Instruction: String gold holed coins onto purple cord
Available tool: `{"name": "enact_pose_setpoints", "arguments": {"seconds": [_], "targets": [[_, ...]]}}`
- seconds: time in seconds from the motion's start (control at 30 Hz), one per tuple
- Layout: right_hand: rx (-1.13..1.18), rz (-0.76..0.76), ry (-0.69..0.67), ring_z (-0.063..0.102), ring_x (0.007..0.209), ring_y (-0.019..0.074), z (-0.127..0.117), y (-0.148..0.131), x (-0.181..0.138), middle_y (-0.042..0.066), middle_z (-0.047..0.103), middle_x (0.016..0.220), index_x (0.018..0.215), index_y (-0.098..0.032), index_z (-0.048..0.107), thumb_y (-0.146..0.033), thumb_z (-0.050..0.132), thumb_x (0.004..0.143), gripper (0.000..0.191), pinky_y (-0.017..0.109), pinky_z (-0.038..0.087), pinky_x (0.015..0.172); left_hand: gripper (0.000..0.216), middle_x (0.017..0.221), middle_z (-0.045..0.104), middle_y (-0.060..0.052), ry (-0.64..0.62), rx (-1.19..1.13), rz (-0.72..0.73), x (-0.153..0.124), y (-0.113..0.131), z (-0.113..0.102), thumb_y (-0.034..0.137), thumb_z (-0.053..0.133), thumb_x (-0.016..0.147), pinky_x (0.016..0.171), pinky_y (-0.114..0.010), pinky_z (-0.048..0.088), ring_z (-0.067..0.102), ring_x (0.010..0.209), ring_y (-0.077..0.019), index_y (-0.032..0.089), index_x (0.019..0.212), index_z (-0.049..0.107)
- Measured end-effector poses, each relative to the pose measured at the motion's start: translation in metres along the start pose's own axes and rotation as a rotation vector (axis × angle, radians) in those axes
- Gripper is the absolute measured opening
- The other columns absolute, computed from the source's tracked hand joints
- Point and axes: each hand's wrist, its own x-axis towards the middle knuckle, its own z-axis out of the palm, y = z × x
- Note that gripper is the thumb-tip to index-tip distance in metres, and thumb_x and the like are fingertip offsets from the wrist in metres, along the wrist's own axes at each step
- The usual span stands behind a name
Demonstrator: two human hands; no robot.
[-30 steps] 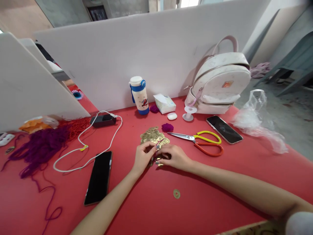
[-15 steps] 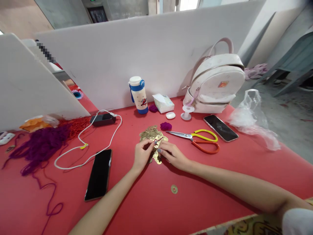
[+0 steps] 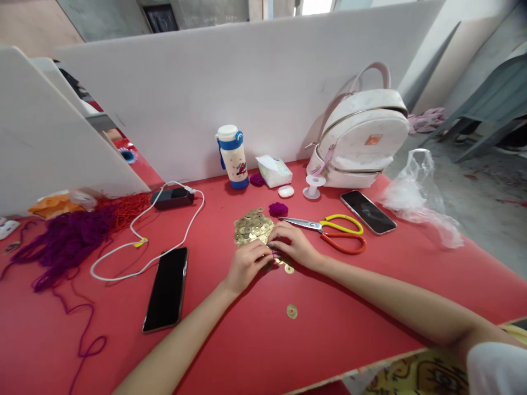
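Brass coins (image 3: 287, 267) sit pinched between the closed fingertips of the left hand (image 3: 246, 264) and right hand (image 3: 295, 247), mid-way across the red desk (image 3: 370, 307), just beside the coin pile (image 3: 251, 227), scissors (image 3: 329, 233) near, toward the right edge.

Shiny brass-coloured metal coins (image 3: 252, 227) on a smooth, matt red tabletop (image 3: 354, 307).

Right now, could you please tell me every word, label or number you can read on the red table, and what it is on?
None can be read.
White and blue drinking bottle: red picture and small print, too blurred.
White tissue pack: bluish print, too blurred.
White backpack: orange patch, too small.
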Motion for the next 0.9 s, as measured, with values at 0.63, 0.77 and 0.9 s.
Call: {"name": "enact_pose_setpoints", "arguments": {"seconds": [0.63,0.77,0.9], "targets": [[-0.172,0.032,-0.069,0.052,0.077,0.0174,0.0016,-0.001,-0.0032,0.002,0.06,0.079,0.079,-0.02,0.057,-0.026,0.06,0.089,0.012,0.028,0.04,0.07,0.009,0.077,0.061,-0.003,0.263,-0.155,-0.225,0.0087,-0.0045,-0.0017,0.021,0.068,0.078,0.067,-0.026,0.046,0.058,0.074,-0.0157,0.019,0.07,0.072],[-0.137,-0.016,-0.06,0.05,0.074,0.0174,-0.0008,-0.0007,-0.0033,0.003,0.058,0.077,0.078,-0.02,0.056,-0.032,0.041,0.099,0.028,0.029,0.039,0.069,0.009,0.084,0.061,-0.003,0.194,-0.168,-0.206,0.0087,-0.0048,-0.0013,0.019,0.069,0.076,0.065,-0.025,0.046,0.058,0.076,-0.0153,0.02,0.068,0.073],[-0.146,-0.008,-0.031,0.05,0.074,0.0176,-0.0021,0.0015,-0.0012,0.003,0.056,0.074,0.074,-0.02,0.055,-0.032,0.039,0.1,0.033,0.029,0.038,0.068,0.008,0.097,0.063,-0.006,0.156,-0.322,-0.241,0.0092,-0.0057,-0.0034,0.023,0.073,0.073,0.057,-0.024,0.045,0.058,0.069,-0.0126,0.019,0.066,0.074]]}}
